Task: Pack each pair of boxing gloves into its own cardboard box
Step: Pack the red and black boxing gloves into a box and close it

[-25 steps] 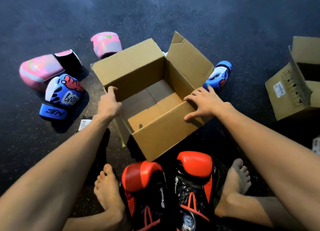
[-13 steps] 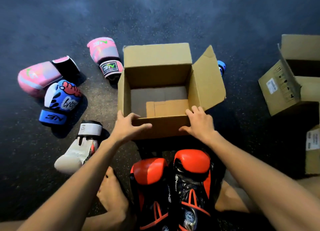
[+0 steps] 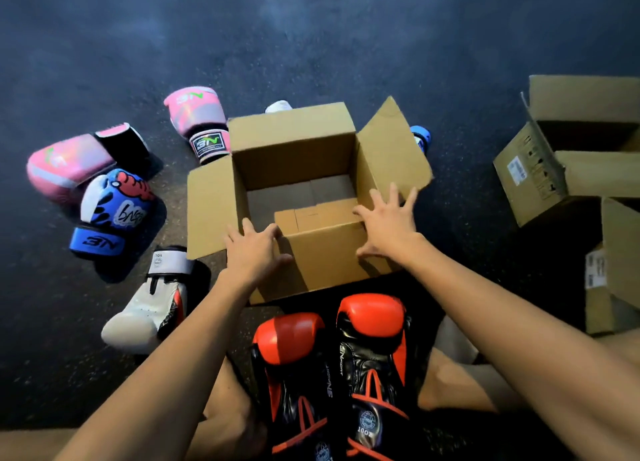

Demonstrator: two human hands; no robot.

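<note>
Item: open cardboard box (image 3: 313,263), empty; my left hand (image 3: 254,253) and right hand (image 3: 389,223) spread on its near flap; I'd flatten all 4 flaps before loading the red gloves (image 3: 332,360) below my wrists

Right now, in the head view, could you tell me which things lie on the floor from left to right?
Pink glove → blue glove → white glove → open cardboard box → labelled box.
</note>
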